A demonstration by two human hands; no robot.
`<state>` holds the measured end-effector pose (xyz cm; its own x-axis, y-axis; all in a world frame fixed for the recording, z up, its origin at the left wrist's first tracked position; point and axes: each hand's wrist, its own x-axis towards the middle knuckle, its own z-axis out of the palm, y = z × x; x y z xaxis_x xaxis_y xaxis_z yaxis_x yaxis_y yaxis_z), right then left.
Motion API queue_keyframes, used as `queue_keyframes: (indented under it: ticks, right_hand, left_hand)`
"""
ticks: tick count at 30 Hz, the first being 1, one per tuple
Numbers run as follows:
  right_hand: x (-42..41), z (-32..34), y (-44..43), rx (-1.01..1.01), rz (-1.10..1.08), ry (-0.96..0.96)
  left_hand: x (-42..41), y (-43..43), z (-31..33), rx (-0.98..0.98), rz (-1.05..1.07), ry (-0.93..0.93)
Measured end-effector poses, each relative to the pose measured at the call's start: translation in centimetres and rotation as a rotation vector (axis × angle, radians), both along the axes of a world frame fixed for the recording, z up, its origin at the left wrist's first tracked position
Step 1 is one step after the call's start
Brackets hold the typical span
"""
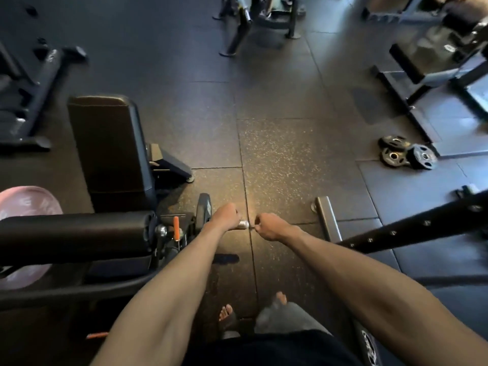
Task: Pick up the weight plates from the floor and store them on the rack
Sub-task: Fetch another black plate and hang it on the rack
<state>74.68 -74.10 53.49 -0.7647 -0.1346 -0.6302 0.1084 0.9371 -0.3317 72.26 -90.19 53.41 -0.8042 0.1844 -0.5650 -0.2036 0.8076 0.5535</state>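
Head view, looking down at a gym floor (277,143) of dark rubber tiles. Both bare forearms are reaching forward to a short chrome peg (243,224) on the machine at near left. The left hand (224,216) is lying over the peg, its fingers hidden, so its grip cannot be told. The right hand (272,229) is hovering at the peg's free end with its fingers curled; whether they are pinching anything cannot be told. A dark weight plate (203,208) is standing upright just left of the left hand. Three small black weight plates (405,154) are lying in a cluster on the floor at far right, one leaning on the others, beside a bench frame (427,75). A black seat pad (111,149) and roller pad (76,233) are occupying the left, with a pink disc (26,202) behind them. A perforated black beam (422,224) is crossing at right.
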Motion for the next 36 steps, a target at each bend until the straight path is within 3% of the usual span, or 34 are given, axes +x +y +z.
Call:
queue_keyframes:
  ticks: [10,17,36]
  right_hand:
    - [-14.7,-7.3,1.7,-0.028,0.117,-0.158]
    - [-28.0,-8.9,10.7,-0.023,-0.094,-0.155]
    - [-60.4,-5.3,33.3,-0.106,-0.667,-0.107]
  left_hand:
    - [-13.9,1.9,-7.5,-0.032,0.068,-0.134]
    - [-29.2,11.3,-10.0,-0.082,-0.077,-0.171]
    - [-68.7,37.3,-7.1,-0.13,-0.519,-0.151]
